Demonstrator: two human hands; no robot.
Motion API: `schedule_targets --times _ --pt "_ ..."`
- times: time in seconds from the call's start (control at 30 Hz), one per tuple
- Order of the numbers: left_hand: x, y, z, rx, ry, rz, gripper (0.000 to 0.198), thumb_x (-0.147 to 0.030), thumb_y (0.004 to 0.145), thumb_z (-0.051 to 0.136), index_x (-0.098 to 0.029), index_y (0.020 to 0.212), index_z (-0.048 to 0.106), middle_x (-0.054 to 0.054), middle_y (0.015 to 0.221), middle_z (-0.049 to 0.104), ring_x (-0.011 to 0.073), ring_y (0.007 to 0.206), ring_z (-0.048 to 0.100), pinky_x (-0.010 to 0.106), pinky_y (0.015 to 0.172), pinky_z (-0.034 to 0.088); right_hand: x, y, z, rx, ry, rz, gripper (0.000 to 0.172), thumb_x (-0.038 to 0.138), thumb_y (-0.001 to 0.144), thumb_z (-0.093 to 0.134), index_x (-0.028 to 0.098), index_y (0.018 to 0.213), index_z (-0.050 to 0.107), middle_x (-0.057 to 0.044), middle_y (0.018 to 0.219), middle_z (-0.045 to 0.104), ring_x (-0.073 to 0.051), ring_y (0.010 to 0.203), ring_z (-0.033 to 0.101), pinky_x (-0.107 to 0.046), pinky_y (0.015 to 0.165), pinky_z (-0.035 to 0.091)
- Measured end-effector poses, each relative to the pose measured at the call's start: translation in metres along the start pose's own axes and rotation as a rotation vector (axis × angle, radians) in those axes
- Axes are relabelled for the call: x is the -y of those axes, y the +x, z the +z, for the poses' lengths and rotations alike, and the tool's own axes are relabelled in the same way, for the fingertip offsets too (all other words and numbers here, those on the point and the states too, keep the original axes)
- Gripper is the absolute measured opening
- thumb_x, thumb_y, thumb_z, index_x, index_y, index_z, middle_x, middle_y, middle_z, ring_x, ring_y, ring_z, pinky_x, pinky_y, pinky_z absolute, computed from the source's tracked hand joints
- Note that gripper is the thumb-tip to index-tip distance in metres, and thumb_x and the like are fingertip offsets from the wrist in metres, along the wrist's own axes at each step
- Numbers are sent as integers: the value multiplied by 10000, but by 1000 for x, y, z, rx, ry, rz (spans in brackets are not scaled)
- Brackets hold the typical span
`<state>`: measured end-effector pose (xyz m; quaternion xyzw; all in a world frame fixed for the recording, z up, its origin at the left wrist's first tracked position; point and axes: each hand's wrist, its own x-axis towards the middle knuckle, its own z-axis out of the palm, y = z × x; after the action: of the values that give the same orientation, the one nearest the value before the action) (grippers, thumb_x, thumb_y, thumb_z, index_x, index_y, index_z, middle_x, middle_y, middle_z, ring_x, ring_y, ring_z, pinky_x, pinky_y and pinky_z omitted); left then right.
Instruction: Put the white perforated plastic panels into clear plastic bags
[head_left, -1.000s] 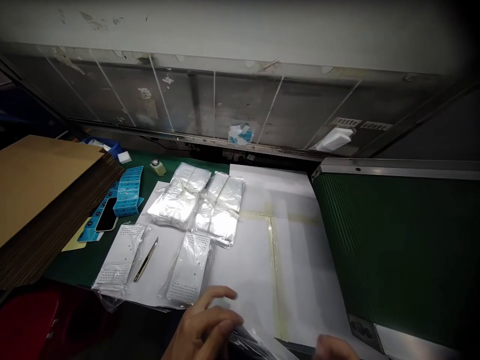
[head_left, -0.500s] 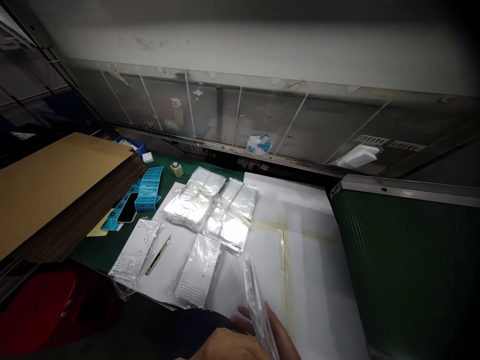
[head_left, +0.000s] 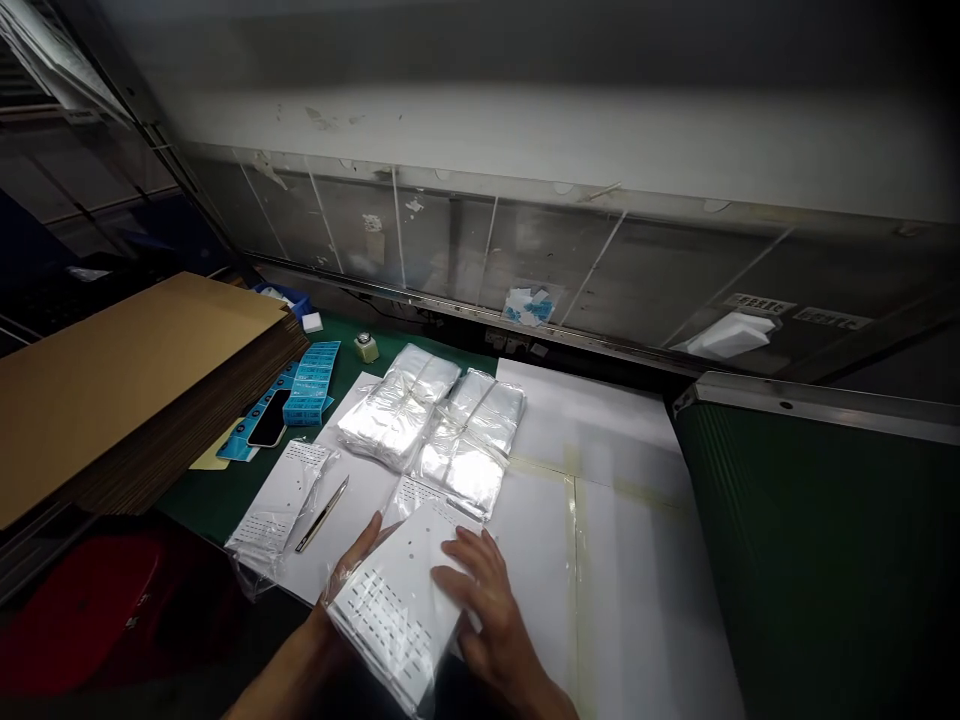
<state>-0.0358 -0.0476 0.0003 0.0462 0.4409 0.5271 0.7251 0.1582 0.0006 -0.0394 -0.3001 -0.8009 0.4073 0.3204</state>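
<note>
A white perforated panel in a clear plastic bag point(head_left: 397, 610) is held between my hands at the near edge of the white sheet. My left hand point(head_left: 346, 565) grips its left edge. My right hand point(head_left: 484, 620) lies spread over its right side, with the fingers on top. The held panel overlaps a second bagged panel point(head_left: 420, 497), hiding most of it. A third bagged panel point(head_left: 279, 495) lies to the left, next to a slim metal-handled craft knife point(head_left: 322, 515). Two taped bundles of clear bags point(head_left: 397, 407) sit just beyond.
A tall stack of cardboard sheets point(head_left: 127, 385) stands on the left, beside blue label strips point(head_left: 311, 385), a phone point(head_left: 268, 418) and a small bottle point(head_left: 366, 347) on a green mat. A green ribbed panel point(head_left: 817, 570) stands on the right; a red bin point(head_left: 75, 610) sits below left.
The bagged panel, edge-on beside my hand earlier, now lies nearly flat between both hands, over the second panel. The view has also shifted slightly.
</note>
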Motion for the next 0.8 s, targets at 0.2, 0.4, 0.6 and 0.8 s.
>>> schedule_targets --times 0.2,0.4,0.6,0.8 --pt "-4 24 -66 -70 171 37 644 -246 727 667 -172 1308 400 126 1061 636 263 835 639 394 759 498 -29 -17 44 4 -73 290 545 111 812 415 348 1303 431 -8 1479 236 -275 1357 176 -500 1081 197" --pt "10 65 -98 -269 773 343 508 -292 786 552 -161 1269 464 126 1272 514 266 1171 474 377 966 406 -57 -27 80 45 301 794 522 323 866 382 133 1349 324 -143 1307 454 -246 1141 492 -359 919 428" --pt "30 85 -106 -427 1067 455 525 -337 763 542 -156 1252 484 132 1277 435 329 1262 307 495 1074 219 -72 -27 96 92 269 822 604 370 824 457 136 1364 319 -140 1342 429 -257 1183 460 -332 975 360" --pt "35 98 -123 -383 1130 396 588 -339 804 482 -204 1353 322 105 1434 274 286 1330 233 480 1095 215 -76 -24 94 222 177 765 700 403 813 480 190 1421 205 -118 1352 396 -260 1209 417 -379 985 341"
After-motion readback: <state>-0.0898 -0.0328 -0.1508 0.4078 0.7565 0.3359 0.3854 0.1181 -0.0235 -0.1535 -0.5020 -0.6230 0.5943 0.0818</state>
